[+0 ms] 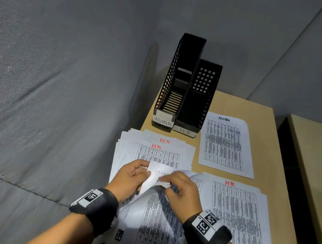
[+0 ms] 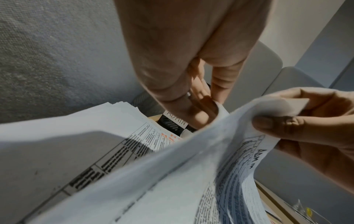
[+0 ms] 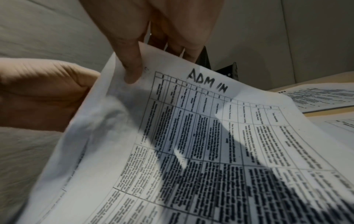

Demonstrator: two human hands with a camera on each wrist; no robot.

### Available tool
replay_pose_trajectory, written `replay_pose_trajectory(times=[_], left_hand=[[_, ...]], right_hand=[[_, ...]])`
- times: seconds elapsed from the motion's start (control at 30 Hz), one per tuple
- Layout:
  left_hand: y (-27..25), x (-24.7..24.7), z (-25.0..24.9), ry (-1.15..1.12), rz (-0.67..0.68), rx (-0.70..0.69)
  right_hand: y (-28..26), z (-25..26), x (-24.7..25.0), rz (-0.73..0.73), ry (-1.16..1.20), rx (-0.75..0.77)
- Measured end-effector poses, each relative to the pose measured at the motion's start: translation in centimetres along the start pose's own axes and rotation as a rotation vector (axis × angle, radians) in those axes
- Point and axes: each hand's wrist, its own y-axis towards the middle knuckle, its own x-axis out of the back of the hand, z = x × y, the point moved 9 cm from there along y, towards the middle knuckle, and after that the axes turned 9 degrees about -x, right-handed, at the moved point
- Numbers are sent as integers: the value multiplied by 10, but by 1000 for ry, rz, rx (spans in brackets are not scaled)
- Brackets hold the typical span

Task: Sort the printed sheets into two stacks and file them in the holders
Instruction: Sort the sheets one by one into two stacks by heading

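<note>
Both hands hold one printed sheet (image 1: 151,208) lifted off the pile; the right wrist view shows it marked ADMIN (image 3: 191,136). My left hand (image 1: 133,176) grips its top left edge. My right hand (image 1: 179,187) pinches the curled top corner, thumb (image 3: 132,72) on the printed face. Under them lies the unsorted pile (image 1: 158,150) with an HR sheet on top. One ADMIN sheet (image 1: 225,144) lies flat at the back right, and an HR stack (image 1: 240,217) at the front right. Two black holders stand at the back: ADMIN (image 1: 179,82) on the left, HR (image 1: 199,98) beside it.
The wooden table (image 1: 241,106) is narrow, and the pile overhangs its left edge. A grey fabric partition (image 1: 57,85) runs along the left and behind. A second wooden desk (image 1: 316,166) stands to the right across a dark gap.
</note>
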Motion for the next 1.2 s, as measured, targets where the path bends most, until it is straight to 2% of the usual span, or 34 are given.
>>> replay_pose_trajectory(times=[0.1, 0.23, 0.37, 0.47, 0.6, 0.93, 1.2], left_hand=[[1, 19, -3, 43, -178, -58], [-1, 30, 4, 14, -215, -45], [-2, 22, 3, -17, -114, -31], [-4, 7, -1, -37, -1, -25], [-9, -5, -9, -79, 89, -18], [-9, -5, 1, -132, 93, 97], [-9, -5, 1, -94, 102, 78]], right_hand=[[-4, -6, 0, 10, -2, -8], [-8, -2, 11, -40, -81, 35], [-1, 0, 15, -34, -112, -6], [1, 2, 5, 40, -118, -53], [-2, 4, -2, 39, -102, -17], [-10, 9, 4, -43, -59, 49], [-14, 15, 5, -75, -79, 80]])
